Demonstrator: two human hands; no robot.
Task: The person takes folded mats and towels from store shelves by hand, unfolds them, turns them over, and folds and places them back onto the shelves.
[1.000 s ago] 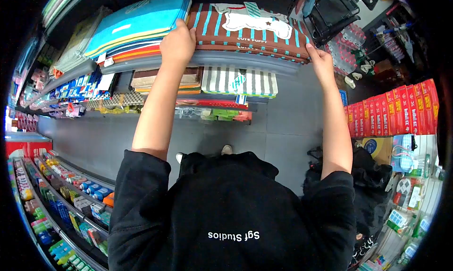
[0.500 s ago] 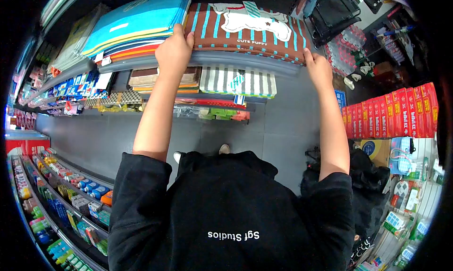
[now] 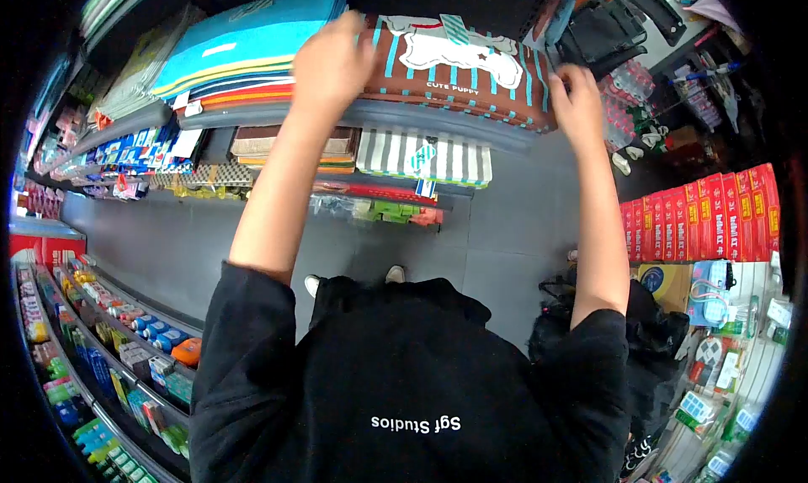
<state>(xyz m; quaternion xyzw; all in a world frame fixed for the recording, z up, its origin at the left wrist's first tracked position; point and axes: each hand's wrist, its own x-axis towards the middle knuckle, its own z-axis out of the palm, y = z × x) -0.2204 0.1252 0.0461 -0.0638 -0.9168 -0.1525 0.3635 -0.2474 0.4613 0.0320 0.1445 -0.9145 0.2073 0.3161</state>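
Observation:
A brown cloth piece with blue stripes, a white bone-like design and the words CUTE PUPPY (image 3: 459,75) lies on top of a stack on the upper shelf; I cannot tell whether it is a towel or a mat. My left hand (image 3: 332,66) is over its left end, between it and a pile of blue and coloured cloths (image 3: 269,33). Its thumb and fingers are apart and slightly blurred. At the brown cloth's right edge, my right hand (image 3: 576,104) is loosely bent with its fingers apart. Nothing shows in either hand.
A grey shelf edge (image 3: 438,121) runs below the stacks. A grey-and-white striped cloth (image 3: 429,156) lies on the lower shelf. Red boxes (image 3: 703,218) stand at right. Shelves of bottles and packets (image 3: 160,340) curve along the left. Grey floor (image 3: 505,222) lies between.
Both hands have shifted from gripping the brown cloth's two ends to looser poses. The left moved slightly up and right. The right has come off the cloth's corner. The view shifted slightly.

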